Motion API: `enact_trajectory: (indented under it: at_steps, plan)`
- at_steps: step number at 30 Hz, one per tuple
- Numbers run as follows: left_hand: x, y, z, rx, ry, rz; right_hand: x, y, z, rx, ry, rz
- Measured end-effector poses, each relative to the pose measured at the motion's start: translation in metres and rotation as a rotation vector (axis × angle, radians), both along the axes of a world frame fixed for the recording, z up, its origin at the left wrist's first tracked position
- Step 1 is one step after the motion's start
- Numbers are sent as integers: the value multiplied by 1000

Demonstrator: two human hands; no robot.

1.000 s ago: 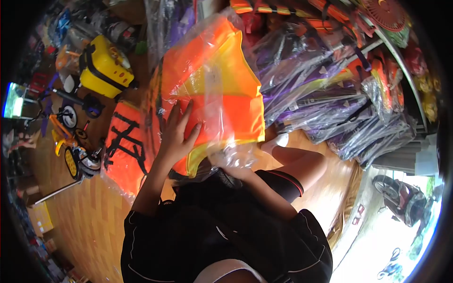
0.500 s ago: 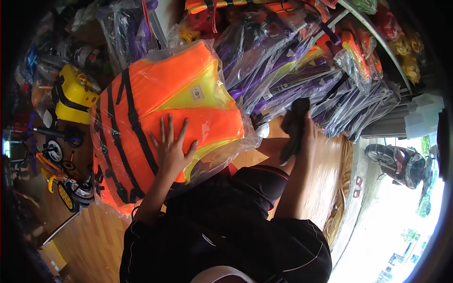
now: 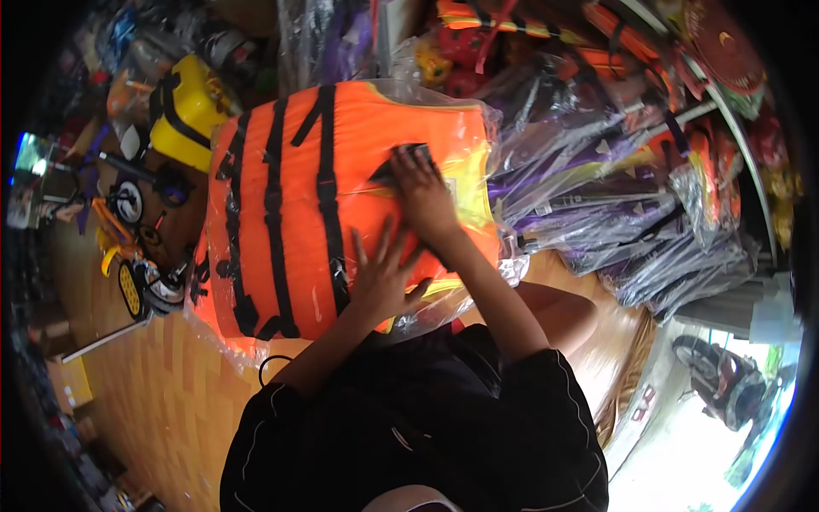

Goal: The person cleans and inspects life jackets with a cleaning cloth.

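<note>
An orange and yellow life vest [image 3: 303, 205] with black straps lies in front of me, wrapped in clear plastic. My left hand [image 3: 384, 280] rests on its lower part with the fingers spread, holding nothing. Higher up, near the yellow neck area, my right hand [image 3: 424, 194] presses a dark cloth [image 3: 384, 176] against the plastic. Part of that cloth shows past the fingers; the rest is under the palm.
A yellow case [image 3: 186, 111] with a black band stands at the upper left, above small wheeled toys [image 3: 141, 264]. Plastic-wrapped purple items [image 3: 589, 188] are piled to the right. A motorcycle [image 3: 721, 380] is outside on the right, past the wooden floor [image 3: 162, 410].
My right hand has brought the dark cloth from the right, off the vest, down onto its surface. My left hand stays spread on the vest. The camera view has shifted.
</note>
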State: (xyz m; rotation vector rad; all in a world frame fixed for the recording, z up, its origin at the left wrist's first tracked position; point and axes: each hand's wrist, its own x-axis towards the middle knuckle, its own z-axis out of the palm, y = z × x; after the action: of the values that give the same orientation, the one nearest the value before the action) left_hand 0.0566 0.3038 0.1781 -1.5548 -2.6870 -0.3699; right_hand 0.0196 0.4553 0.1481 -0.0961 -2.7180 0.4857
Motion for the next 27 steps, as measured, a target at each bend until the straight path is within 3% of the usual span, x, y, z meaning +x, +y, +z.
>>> enact_trajectory:
  at_steps: [2, 7, 10, 12, 15, 16, 17, 18, 19, 20, 22, 27]
  plan:
    - [2, 1, 0, 43, -7, 7, -18, 25, -24, 15, 64, 19]
    - [3, -1, -10, 69, -49, -13, -36, 64, -85, -383, 1, -284]
    - [4, -2, -11, 72, -89, -12, -21, 87, -81, -580, -256, -430]
    - [4, 0, -6, 45, -75, 9, -18, 112, -76, -531, -79, -418]
    - [4, 5, -4, 44, -63, 1, -22, 84, 37, -479, 307, -440]
    - [4, 5, -5, 44, -67, -10, -23, 62, 72, -675, 288, -372]
    - [4, 6, -5, 41, -62, -23, -25, 46, 87, -599, 172, -348]
    - [5, 8, -5, 38, -56, -36, -30, 38, 65, -152, 287, -37]
    - [6, 10, -2, 43, -54, -48, -37, 23, 46, -262, 203, 46]
    - [8, 10, 1, 57, -57, -12, -37, 2, 58, -369, 293, 309]
    - [9, 11, 3, 74, -59, 18, -39, -20, 19, -42, 198, 123]
    - [13, 10, -1, 117, -23, 64, -70, 12, -1, -81, 173, 47]
